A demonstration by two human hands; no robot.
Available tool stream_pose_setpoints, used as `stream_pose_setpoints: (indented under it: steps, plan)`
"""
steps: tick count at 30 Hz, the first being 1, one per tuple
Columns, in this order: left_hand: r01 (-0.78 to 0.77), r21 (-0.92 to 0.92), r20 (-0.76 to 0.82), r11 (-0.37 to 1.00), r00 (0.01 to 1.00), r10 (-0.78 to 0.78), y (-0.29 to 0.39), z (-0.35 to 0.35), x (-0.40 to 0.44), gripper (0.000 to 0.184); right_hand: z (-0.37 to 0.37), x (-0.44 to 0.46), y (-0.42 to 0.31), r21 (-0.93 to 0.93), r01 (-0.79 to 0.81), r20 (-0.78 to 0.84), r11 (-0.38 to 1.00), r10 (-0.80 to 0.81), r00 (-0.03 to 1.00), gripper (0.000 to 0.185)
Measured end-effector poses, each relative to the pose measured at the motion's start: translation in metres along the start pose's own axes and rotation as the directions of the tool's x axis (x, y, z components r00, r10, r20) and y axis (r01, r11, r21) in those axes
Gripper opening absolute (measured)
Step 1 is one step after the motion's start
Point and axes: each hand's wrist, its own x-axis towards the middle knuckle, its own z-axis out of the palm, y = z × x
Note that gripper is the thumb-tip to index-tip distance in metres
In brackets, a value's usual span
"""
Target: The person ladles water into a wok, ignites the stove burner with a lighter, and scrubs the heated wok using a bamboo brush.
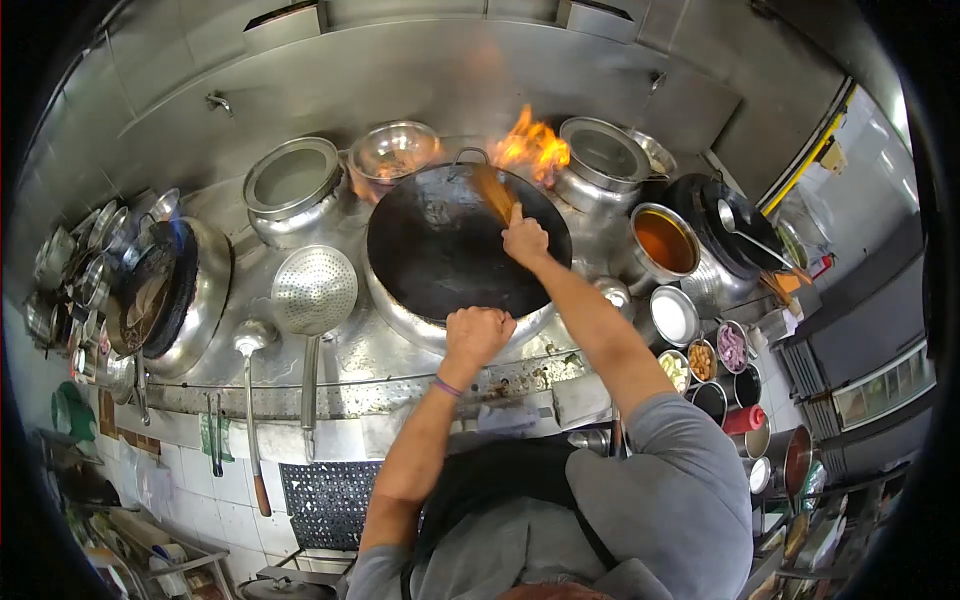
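A large black wok [440,250] sits over the range, with a loop handle at its far rim. My left hand [479,336] is closed on the wok's near rim; whether a handle is under the fingers is hidden. My right hand [524,240] is wrapped round a wooden-coloured wok brush [492,195], whose bristles point to the far right part of the wok. Orange flames [533,145] rise just behind the wok's far right rim. A little water glistens on the wok's far inner wall.
Left of the wok lie a perforated skimmer [314,290] and a long ladle [250,400]. Lidded pots [292,178] and a metal bowl [394,150] stand behind. To the right are a pot of orange-red liquid [664,241], a second wok [700,220] and several ingredient tins [732,346].
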Motion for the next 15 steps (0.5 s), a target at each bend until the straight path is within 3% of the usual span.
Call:
stream_pose_setpoints:
  steps: [2, 3, 4, 6, 7, 9, 10, 11, 14, 15]
  plan:
    - [0.004, 0.002, -0.013, 1.000, 1.000, -0.004, -0.002, -0.002, 0.002, 0.030, 0.000, -0.009, -0.037, 0.137, -0.208, 0.121, 0.968, 0.192, 0.974, 0.076]
    - [0.008, 0.001, -0.003, 1.000, 1.000, -0.008, -0.001, -0.005, 0.001, 0.029, -0.002, -0.012, -0.048, 0.057, -0.016, 0.270, 0.998, 0.000, 0.963, 0.073]
    - [0.009, 0.001, 0.011, 1.000, 1.000, -0.009, 0.000, -0.006, -0.001, 0.029, -0.008, -0.017, -0.054, 0.011, 0.185, 0.426, 0.983, -0.172, 0.889, 0.070]
    - [0.002, 0.002, 0.020, 1.000, 1.000, -0.002, -0.003, -0.002, -0.002, 0.028, -0.057, -0.023, -0.066, 0.545, -0.088, 0.715, 0.834, -0.407, 0.568, 0.062]
    - [-0.004, 0.002, 0.022, 1.000, 1.000, 0.004, -0.004, -0.001, 0.000, 0.027, -0.060, -0.018, -0.066, 0.544, -0.073, 0.693, 0.836, -0.398, 0.601, 0.060]
    - [-0.011, 0.000, -0.004, 1.000, 1.000, 0.011, -0.003, -0.002, 0.000, 0.027, -0.027, -0.005, -0.068, 0.344, -0.083, 0.492, 0.935, -0.104, 0.864, 0.063]
    - [-0.018, 0.000, -0.014, 1.000, 1.000, 0.018, -0.003, -0.003, 0.000, 0.027, -0.007, -0.002, -0.071, 0.241, -0.128, 0.338, 0.962, 0.040, 0.940, 0.065]
    - [-0.020, 0.001, -0.016, 1.000, 1.000, 0.020, -0.003, -0.004, 0.000, 0.028, -0.003, -0.004, -0.077, 0.287, -0.261, 0.285, 0.922, 0.178, 0.942, 0.057]
    - [-0.015, 0.002, -0.020, 1.000, 1.000, 0.015, -0.001, -0.003, 0.001, 0.029, -0.011, -0.009, -0.070, 0.224, 0.113, 0.420, 0.968, -0.200, 0.885, 0.059]
    - [-0.008, 0.007, -0.014, 1.000, 1.000, 0.008, -0.001, -0.003, 0.001, 0.029, 0.002, -0.011, -0.058, 0.356, 0.206, 0.336, 0.911, -0.331, 0.882, 0.056]
